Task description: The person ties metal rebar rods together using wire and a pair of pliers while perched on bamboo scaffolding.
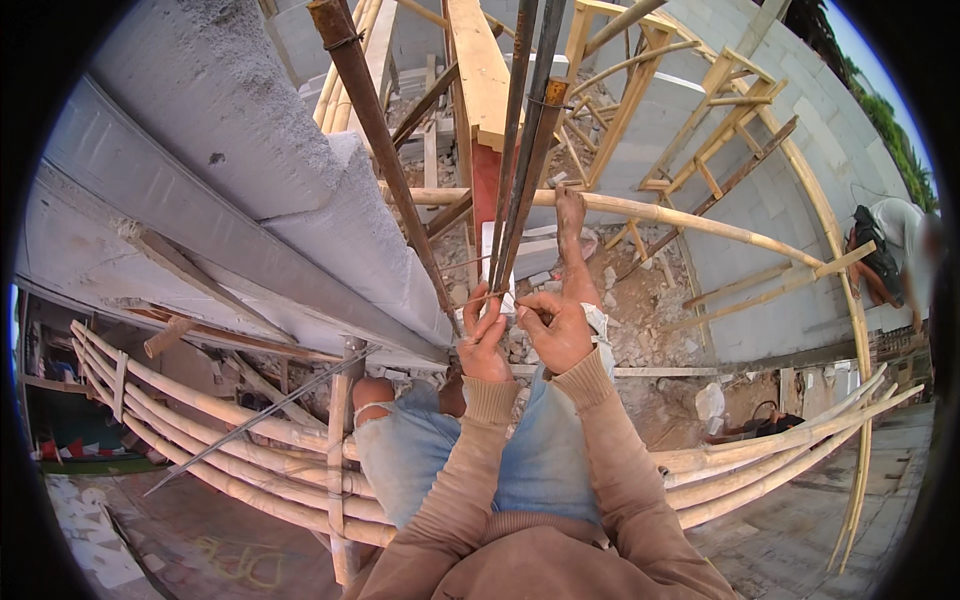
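Observation:
Several long steel reinforcing bars (520, 150) rise in front of me, some dark and some rusty. A separate rusty bar (385, 140) leans to their left. Where the bars come together low down, my left hand (485, 345) has its fingers curled around a thin rusty rod (488, 296) that crosses them. Beside it, my right hand (556, 330) is closed in a pinch near the same spot. What sits between its fingertips is too small to tell. Behind the hands, a white piece (497, 240) shows between the bars.
My bare foot (570, 205) rests on a bamboo pole (690, 220). Grey block wall (300, 210) stands close on the left. More bamboo rails (250, 460) curve around me. Rubble (640, 310) covers the ground below. At the far right another person (890, 240) bends over.

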{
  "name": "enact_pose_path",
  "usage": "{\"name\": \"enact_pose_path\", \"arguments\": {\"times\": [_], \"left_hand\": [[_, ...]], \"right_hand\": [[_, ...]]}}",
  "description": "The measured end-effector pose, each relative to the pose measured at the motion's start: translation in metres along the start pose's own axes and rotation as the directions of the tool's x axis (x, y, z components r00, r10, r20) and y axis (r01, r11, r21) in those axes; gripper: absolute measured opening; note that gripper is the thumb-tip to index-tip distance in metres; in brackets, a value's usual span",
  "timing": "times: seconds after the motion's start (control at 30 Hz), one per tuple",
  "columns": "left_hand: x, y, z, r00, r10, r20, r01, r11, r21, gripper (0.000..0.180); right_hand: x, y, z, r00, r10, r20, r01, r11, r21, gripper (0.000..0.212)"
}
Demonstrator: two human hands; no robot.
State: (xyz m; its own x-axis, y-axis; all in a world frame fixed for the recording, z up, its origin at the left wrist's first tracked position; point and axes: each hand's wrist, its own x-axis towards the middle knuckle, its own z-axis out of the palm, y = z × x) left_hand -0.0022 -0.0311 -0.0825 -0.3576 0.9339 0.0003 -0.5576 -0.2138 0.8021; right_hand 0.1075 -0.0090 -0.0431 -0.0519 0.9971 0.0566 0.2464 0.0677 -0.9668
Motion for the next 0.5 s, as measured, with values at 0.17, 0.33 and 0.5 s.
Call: {"name": "enact_pose_path", "arguments": {"times": [0.17, 0.33, 0.5], "left_hand": [[0.007, -0.018, -0.012, 0.987, -0.156, -0.022, 0.146, 0.959, -0.245, 0.038], [0.012, -0.027, -0.006, 0.995, -0.090, -0.042, 0.077, 0.967, -0.244, 0.028], [0.019, -0.027, -0.001, 0.996, -0.059, -0.067, 0.046, 0.982, -0.184, 0.036]], "right_hand": [[-0.007, -0.014, -0.004, 0.999, 0.015, 0.049, -0.013, 0.999, -0.030, 0.014], [-0.001, -0.027, -0.012, 0.976, -0.151, 0.158, 0.188, 0.950, -0.251, 0.015], [0.018, -0.059, -0.018, 0.942, -0.213, 0.260, 0.323, 0.790, -0.522, 0.017]]}}
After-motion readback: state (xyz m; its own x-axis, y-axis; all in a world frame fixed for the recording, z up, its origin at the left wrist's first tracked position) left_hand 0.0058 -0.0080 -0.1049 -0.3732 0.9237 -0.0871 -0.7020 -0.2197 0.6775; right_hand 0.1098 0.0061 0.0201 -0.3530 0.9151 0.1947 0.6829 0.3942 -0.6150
